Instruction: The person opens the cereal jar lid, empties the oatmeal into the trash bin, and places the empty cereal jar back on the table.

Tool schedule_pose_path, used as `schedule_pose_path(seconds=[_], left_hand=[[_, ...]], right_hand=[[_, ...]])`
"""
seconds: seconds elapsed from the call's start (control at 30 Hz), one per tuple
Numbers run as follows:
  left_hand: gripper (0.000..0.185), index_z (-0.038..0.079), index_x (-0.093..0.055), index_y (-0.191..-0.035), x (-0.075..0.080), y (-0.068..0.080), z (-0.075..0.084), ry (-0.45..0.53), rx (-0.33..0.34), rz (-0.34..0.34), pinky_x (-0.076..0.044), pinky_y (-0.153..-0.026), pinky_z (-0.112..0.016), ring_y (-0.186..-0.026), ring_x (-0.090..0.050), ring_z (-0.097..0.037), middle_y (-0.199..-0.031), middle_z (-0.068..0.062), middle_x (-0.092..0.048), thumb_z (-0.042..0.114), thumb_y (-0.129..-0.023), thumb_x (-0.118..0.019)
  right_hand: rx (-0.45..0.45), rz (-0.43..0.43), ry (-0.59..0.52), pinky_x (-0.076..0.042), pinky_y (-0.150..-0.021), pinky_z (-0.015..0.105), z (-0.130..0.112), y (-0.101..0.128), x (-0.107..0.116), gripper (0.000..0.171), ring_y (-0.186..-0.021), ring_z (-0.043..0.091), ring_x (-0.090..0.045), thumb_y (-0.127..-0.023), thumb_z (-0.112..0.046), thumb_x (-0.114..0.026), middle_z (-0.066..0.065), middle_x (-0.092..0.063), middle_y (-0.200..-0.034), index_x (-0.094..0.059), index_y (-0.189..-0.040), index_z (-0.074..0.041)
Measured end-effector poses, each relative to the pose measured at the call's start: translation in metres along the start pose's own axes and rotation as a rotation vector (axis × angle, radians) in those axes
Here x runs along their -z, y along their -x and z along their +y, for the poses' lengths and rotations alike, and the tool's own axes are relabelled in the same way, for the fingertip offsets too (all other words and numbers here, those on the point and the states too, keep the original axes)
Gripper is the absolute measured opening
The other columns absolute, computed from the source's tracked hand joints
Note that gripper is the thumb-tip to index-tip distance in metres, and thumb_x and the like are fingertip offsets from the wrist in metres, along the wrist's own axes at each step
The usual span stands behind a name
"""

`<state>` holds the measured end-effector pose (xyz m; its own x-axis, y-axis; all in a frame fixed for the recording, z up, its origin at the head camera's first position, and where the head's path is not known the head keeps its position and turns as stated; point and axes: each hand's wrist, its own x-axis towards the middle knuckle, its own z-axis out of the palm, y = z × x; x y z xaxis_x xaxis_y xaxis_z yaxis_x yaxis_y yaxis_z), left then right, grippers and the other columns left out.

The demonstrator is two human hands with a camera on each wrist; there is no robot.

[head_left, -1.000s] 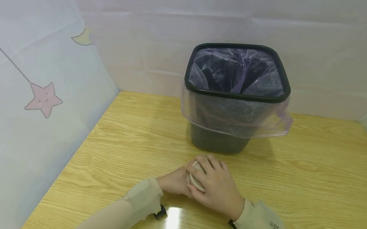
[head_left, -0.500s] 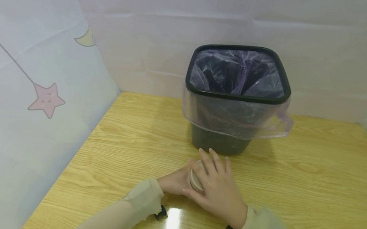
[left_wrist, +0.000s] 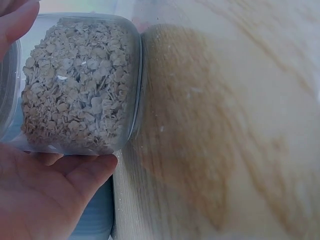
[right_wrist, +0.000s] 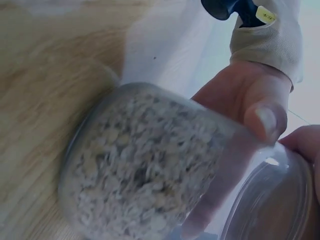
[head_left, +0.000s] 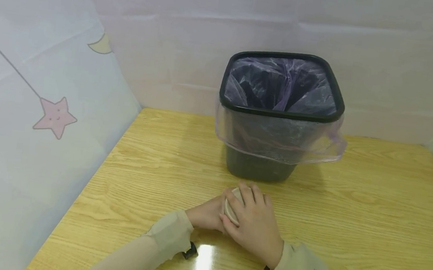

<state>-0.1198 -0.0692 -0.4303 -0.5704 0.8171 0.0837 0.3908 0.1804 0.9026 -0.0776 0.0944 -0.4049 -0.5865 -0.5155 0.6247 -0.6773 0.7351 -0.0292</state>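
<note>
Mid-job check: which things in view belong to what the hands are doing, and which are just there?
In use:
clear jar of flakes, held by the left hand
lid, gripped by the right hand

Apparently just there, untouched:
dark bin
purple-tinted liner over its rim
printed pink star

A clear jar (right_wrist: 142, 165) of pale flakes, somewhat blurred, stands on the desk (right_wrist: 40, 100) in the grip of the left hand (right_wrist: 242, 95), a pale sleeve (right_wrist: 267, 50) behind that hand, while the partly visible right hand (right_wrist: 304, 142) touches the clear round lid (right_wrist: 270, 207).
</note>
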Motion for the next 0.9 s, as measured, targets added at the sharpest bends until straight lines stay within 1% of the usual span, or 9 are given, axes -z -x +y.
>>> schedule_pose_path(seconds=[0.07,0.13,0.23,0.33,0.43,0.6,0.67,0.77,0.9], left_hand=[[0.085,0.005,-0.020,-0.152,0.000,-0.001,0.000,-0.038,-0.015,-0.001,-0.035,-0.108,-0.028,-0.134,-0.038,-0.016,-0.152,-0.011,-0.032,0.006,-0.085,-0.072],[0.086,0.005,-0.020,-0.152,0.001,-0.002,0.001,-0.048,-0.019,0.000,-0.036,-0.107,-0.028,-0.132,-0.040,-0.016,-0.152,-0.011,-0.032,0.006,-0.085,-0.073],[0.089,0.007,-0.017,-0.153,0.001,-0.001,0.001,0.017,0.006,-0.003,-0.039,-0.105,-0.028,-0.129,-0.042,-0.015,-0.151,-0.011,-0.032,0.003,-0.083,-0.073],[0.092,0.011,-0.017,-0.152,0.001,0.000,0.002,0.110,0.071,0.007,-0.043,-0.101,-0.027,-0.123,-0.046,-0.011,-0.147,-0.008,-0.036,0.001,-0.081,-0.074],[0.092,0.013,-0.019,-0.150,0.001,0.001,0.003,0.140,0.111,0.013,-0.046,-0.097,-0.027,-0.117,-0.049,-0.009,-0.142,-0.005,-0.040,0.002,-0.080,-0.076],[0.094,0.014,-0.018,-0.151,0.001,0.001,0.003,0.194,0.104,0.012,-0.048,-0.096,-0.029,-0.116,-0.050,-0.009,-0.143,-0.006,-0.038,-0.001,-0.079,-0.076],[0.094,0.014,-0.017,-0.151,0.001,0.001,0.003,0.191,0.094,0.013,-0.048,-0.096,-0.029,-0.117,-0.049,-0.009,-0.144,-0.006,-0.037,-0.001,-0.079,-0.076],[0.094,0.013,-0.016,-0.152,0.001,0.000,0.003,0.159,0.081,0.012,-0.046,-0.098,-0.028,-0.120,-0.049,-0.011,-0.146,-0.008,-0.036,0.001,-0.079,-0.076],[0.092,0.012,-0.018,-0.154,0.000,-0.002,0.001,0.103,0.044,0.013,-0.041,-0.102,-0.029,-0.127,-0.046,-0.013,-0.150,-0.009,-0.035,0.004,-0.082,-0.075]], right_hand=[[0.019,0.013,-0.020,-0.052,-0.066,0.055,0.002,0.000,-0.001,0.048,-0.096,0.044,-0.058,-0.090,-0.046,-0.048,0.023,-0.060,-0.111,-0.067,-0.113,-0.009],[0.038,0.016,-0.043,-0.053,-0.066,0.055,0.004,0.000,-0.001,0.046,-0.096,0.043,-0.058,-0.090,-0.046,-0.049,0.023,-0.061,-0.111,-0.067,-0.112,-0.010],[0.063,0.007,-0.087,-0.053,-0.068,0.054,0.008,-0.001,-0.002,0.043,-0.098,0.041,-0.058,-0.092,-0.045,-0.050,0.021,-0.061,-0.112,-0.067,-0.113,-0.012],[0.091,0.002,-0.132,-0.052,-0.069,0.053,0.012,-0.001,-0.001,0.041,-0.098,0.038,-0.057,-0.091,-0.042,-0.054,0.018,-0.061,-0.113,-0.068,-0.114,-0.012],[0.115,-0.015,-0.163,-0.051,-0.069,0.050,0.015,-0.001,0.000,0.041,-0.099,0.035,-0.056,-0.091,-0.041,-0.056,0.016,-0.060,-0.114,-0.068,-0.116,-0.011],[0.151,-0.058,-0.171,-0.050,-0.073,0.048,0.020,-0.002,0.002,0.042,-0.101,0.034,-0.055,-0.088,-0.042,-0.060,0.013,-0.060,-0.115,-0.068,-0.117,-0.012],[0.160,-0.062,-0.166,-0.049,-0.074,0.049,0.021,-0.002,0.002,0.045,-0.102,0.034,-0.055,-0.087,-0.044,-0.062,0.013,-0.060,-0.115,-0.068,-0.118,-0.012],[0.145,-0.087,-0.155,-0.047,-0.080,0.056,0.020,-0.002,0.005,0.051,-0.109,0.036,-0.053,-0.088,-0.052,-0.058,0.013,-0.059,-0.120,-0.064,-0.121,-0.013],[0.099,-0.124,-0.151,-0.038,-0.087,0.074,0.016,0.000,0.011,0.064,-0.124,0.043,-0.044,-0.091,-0.063,-0.049,0.015,-0.052,-0.134,-0.056,-0.131,-0.013]])
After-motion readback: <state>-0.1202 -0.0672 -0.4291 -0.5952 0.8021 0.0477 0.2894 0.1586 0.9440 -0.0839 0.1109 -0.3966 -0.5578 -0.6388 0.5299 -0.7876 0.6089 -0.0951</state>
